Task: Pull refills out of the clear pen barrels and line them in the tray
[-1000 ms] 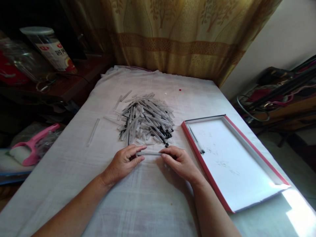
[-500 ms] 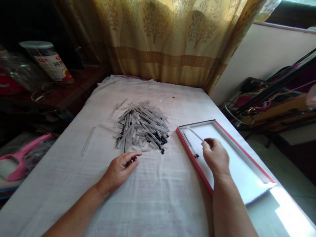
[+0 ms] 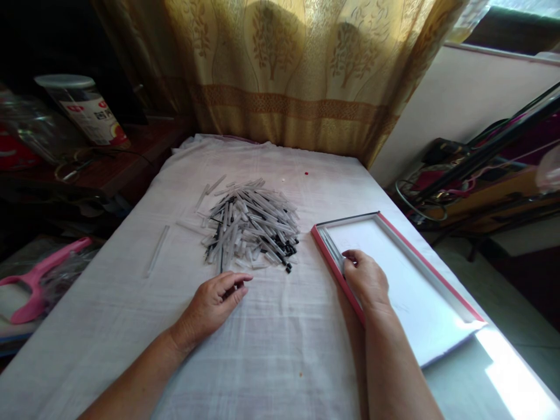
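A heap of clear pen barrels (image 3: 249, 219), several with black ends, lies in the middle of the white-covered table. My left hand (image 3: 216, 300) rests on the cloth just in front of it, fingers loosely curled and thumb apart, holding nothing. My right hand (image 3: 365, 280) is inside a shallow red-edged box lid (image 3: 431, 262), by its left wall. Its fingers are closed on a pen that lies along that wall beside other pens (image 3: 330, 245); the hand hides their near ends.
One loose pen barrel (image 3: 158, 251) lies left of the heap. Behind it are a tiny red piece (image 3: 306, 173) and the patterned curtain (image 3: 271, 70). At the left stand a lidded canister (image 3: 94, 114) and a pink tape dispenser (image 3: 35, 283).
My right hand has moved left and slightly down in the box lid, bringing the slanted pen alongside the others at the left wall. My left hand has hardly moved.
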A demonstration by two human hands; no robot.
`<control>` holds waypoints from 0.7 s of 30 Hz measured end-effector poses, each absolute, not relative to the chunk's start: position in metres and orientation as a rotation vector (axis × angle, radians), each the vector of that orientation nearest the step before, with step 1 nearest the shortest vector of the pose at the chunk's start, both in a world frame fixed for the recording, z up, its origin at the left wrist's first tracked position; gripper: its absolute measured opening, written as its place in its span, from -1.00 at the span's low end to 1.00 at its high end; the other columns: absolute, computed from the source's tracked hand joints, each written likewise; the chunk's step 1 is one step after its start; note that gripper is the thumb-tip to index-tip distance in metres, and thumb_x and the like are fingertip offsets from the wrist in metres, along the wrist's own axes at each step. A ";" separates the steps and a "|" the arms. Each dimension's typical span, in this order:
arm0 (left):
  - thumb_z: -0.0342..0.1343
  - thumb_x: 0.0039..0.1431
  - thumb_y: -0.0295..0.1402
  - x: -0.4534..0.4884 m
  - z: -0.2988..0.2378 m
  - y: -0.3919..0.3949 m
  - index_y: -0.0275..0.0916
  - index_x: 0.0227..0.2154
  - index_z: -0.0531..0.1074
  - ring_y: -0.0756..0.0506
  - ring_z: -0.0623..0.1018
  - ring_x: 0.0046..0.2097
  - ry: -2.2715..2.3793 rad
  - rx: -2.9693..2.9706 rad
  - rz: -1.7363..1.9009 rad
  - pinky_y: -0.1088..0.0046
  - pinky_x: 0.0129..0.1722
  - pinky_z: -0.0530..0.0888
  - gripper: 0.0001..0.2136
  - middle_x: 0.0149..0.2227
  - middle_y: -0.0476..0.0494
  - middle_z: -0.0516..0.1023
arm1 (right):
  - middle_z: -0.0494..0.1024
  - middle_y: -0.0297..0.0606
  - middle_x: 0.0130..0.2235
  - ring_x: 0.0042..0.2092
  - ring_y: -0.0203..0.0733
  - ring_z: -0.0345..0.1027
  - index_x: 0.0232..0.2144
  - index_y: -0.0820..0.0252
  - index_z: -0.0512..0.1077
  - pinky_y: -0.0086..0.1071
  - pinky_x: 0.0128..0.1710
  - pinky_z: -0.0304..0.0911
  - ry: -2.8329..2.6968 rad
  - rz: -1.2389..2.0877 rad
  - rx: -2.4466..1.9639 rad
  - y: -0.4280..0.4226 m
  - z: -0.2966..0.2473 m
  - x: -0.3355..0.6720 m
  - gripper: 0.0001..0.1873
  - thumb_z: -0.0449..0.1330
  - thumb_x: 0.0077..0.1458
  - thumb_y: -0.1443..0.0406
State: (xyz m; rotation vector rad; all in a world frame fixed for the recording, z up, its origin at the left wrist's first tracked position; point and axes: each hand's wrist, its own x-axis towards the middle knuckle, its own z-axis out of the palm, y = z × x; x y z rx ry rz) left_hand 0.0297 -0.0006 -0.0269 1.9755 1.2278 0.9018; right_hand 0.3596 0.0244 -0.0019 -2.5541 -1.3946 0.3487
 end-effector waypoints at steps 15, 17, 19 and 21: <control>0.09 0.24 -0.29 0.030 -0.027 0.000 -0.17 -0.15 0.57 -0.05 0.62 -0.23 1.226 1.969 0.885 0.52 -0.21 0.54 -0.79 -0.23 -0.09 0.65 | 0.57 -0.08 0.01 -0.02 0.01 0.48 0.10 0.11 0.49 -0.26 -0.11 0.32 -1.492 0.271 -2.563 0.023 0.000 0.353 -0.53 -0.03 0.22 0.31; 0.09 0.24 -0.29 0.030 -0.027 0.000 -0.16 -0.14 0.57 -0.05 0.62 -0.23 1.224 1.960 0.890 0.52 -0.21 0.53 -0.78 -0.23 -0.09 0.65 | 0.57 -0.06 0.00 -0.03 0.02 0.48 0.11 0.12 0.48 -0.24 -0.10 0.32 -1.494 0.270 -2.578 0.023 0.001 0.352 -0.53 -0.04 0.24 0.31; 0.09 0.24 -0.29 0.030 -0.028 0.000 -0.16 -0.14 0.57 -0.05 0.62 -0.23 1.223 1.948 0.891 0.51 -0.20 0.53 -0.78 -0.23 -0.09 0.65 | 0.56 -0.05 0.01 -0.03 0.03 0.48 0.11 0.14 0.47 -0.22 -0.10 0.32 -1.488 0.269 -2.598 0.023 0.004 0.349 -0.53 -0.05 0.24 0.31; 0.09 0.23 -0.29 0.030 -0.028 0.000 -0.16 -0.14 0.57 -0.05 0.62 -0.22 1.223 1.930 0.893 0.51 -0.20 0.53 -0.78 -0.23 -0.10 0.65 | 0.54 -0.04 0.02 -0.02 0.04 0.47 0.12 0.14 0.46 -0.21 -0.10 0.32 -1.482 0.231 -2.599 0.023 0.008 0.346 -0.53 -0.04 0.24 0.31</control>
